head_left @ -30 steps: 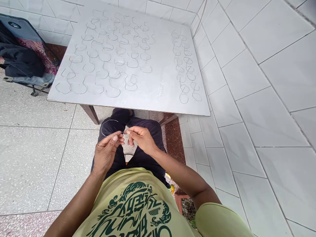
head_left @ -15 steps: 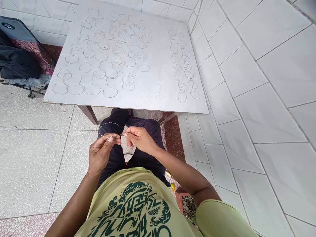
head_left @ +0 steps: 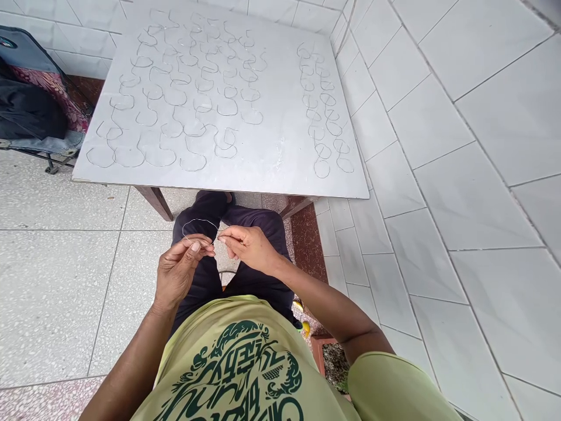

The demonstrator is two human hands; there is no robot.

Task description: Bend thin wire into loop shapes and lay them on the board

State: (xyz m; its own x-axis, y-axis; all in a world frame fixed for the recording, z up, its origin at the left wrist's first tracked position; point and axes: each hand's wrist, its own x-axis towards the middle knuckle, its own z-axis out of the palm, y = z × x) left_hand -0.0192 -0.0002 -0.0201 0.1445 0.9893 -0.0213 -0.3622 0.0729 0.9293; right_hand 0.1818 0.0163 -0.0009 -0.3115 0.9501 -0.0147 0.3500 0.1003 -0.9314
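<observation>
Above my lap, a thin wire (head_left: 200, 220) bends in a loop that rises over my fingers. My left hand (head_left: 184, 263) pinches it between thumb and fingers on the left. Close by on the right, my right hand (head_left: 249, 247) is closed with thumb and forefinger on the wire's other side. The fingertips of both hands are almost touching, and the wire's ends are hidden or too fine to make out. On the white table (head_left: 280, 117) in front lie many curved wire pieces (head_left: 193, 162), with rows of figure-eight wire pieces (head_left: 322, 168) along its right side.
A tiled wall (head_left: 438, 175) runs close along the table's right side. At the left stands a folding chair (head_left: 35, 143) with dark cloth (head_left: 30, 111) on it. My knees are under the table's front edge. A reddish box (head_left: 319, 351) sits low beside my right arm.
The wire loop has shifted slightly right and looks rounder, its right side now reaching my right fingertips. Both hands stay nearly in place; the camera view has tilted a little.
</observation>
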